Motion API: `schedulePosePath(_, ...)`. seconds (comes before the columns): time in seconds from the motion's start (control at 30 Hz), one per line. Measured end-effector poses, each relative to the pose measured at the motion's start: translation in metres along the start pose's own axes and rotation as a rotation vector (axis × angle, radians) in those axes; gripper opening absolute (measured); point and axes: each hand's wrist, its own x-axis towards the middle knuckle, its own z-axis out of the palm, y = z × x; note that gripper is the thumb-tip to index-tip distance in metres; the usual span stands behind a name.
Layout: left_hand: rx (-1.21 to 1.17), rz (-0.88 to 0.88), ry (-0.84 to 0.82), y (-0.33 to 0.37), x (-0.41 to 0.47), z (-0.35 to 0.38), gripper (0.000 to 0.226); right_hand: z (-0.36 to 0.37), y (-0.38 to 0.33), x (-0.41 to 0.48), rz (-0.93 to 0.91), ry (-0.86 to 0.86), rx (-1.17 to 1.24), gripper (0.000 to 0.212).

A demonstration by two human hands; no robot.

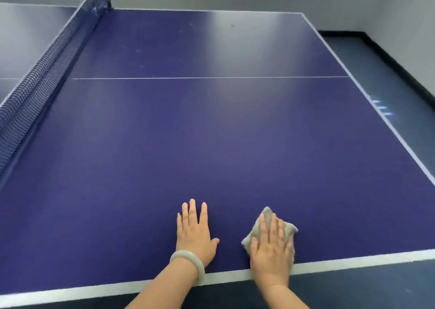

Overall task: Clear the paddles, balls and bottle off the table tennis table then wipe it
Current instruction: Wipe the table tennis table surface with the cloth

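The blue table tennis table (211,132) fills the view, with no paddles, balls or bottle on the part I see. My right hand (270,247) lies flat with straight fingers on a grey-beige cloth (266,214), pressing it onto the table close to the white near edge line. My left hand (195,231) rests flat on the bare surface just left of it, fingers spread, a pale bangle on the wrist.
The net (44,73) runs along the left side, from near left to far middle. A thin white centre line (211,78) crosses the table. Dark floor (388,78) and a grey wall with black skirting lie beyond the right edge.
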Motion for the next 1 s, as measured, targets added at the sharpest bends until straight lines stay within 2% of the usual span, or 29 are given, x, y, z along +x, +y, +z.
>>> schedulePosePath(0.07,-0.025,0.000,-0.013,0.041,0.006,0.002,0.094,-0.001,0.021,-0.007,-0.277,-0.051,-0.041,0.057)
schedulePosePath(0.1,-0.044,-0.007,-0.019,0.058,0.009,0.004,0.093,-0.003,0.042,-0.005,-0.358,-0.088,-0.063,0.056)
schedulePosePath(0.17,-0.063,-0.010,-0.042,0.090,0.014,0.010,0.094,-0.007,0.095,0.007,-0.360,-0.090,-0.039,0.058)
schedulePosePath(0.3,-0.050,-0.081,-0.125,0.142,0.021,0.027,0.112,-0.024,0.205,0.048,-0.109,-0.004,-0.025,0.070)
schedulePosePath(0.37,-0.024,-0.152,-0.141,0.156,0.026,0.035,0.128,-0.032,0.253,0.070,0.116,-0.001,-0.016,0.065)
schedulePosePath(0.43,-0.003,-0.183,-0.146,0.159,0.029,0.041,0.134,-0.041,0.271,0.085,0.374,-0.034,-0.012,0.059)
schedulePosePath(0.5,-0.001,-0.186,-0.127,0.157,0.030,0.045,0.134,-0.043,0.255,0.091,0.461,-0.010,-0.017,0.061)
schedulePosePath(0.57,-0.002,-0.188,-0.109,0.156,0.029,0.046,0.133,-0.035,0.221,0.085,0.287,0.004,0.004,0.063)
schedulePosePath(0.67,0.005,-0.193,-0.095,0.159,0.026,0.046,0.132,-0.023,0.176,0.055,-0.186,0.019,-0.007,0.062)
schedulePosePath(0.73,0.010,-0.192,-0.086,0.160,0.025,0.044,0.132,-0.025,0.179,0.048,-0.417,-0.026,-0.020,0.060)
schedulePosePath(0.8,0.010,-0.189,-0.082,0.160,0.024,0.044,0.131,-0.026,0.210,0.055,-0.504,-0.042,-0.082,0.059)
schedulePosePath(0.87,0.005,-0.189,-0.078,0.160,0.024,0.045,0.131,-0.027,0.252,0.070,-0.372,-0.015,-0.100,0.060)
schedulePosePath(0.93,-0.004,-0.188,-0.059,0.158,0.024,0.047,0.131,-0.033,0.290,0.083,-0.081,0.030,-0.042,0.067)
schedulePosePath(1.0,-0.008,-0.180,-0.037,0.157,0.023,0.049,0.131,-0.038,0.311,0.089,0.105,0.044,-0.037,0.074)
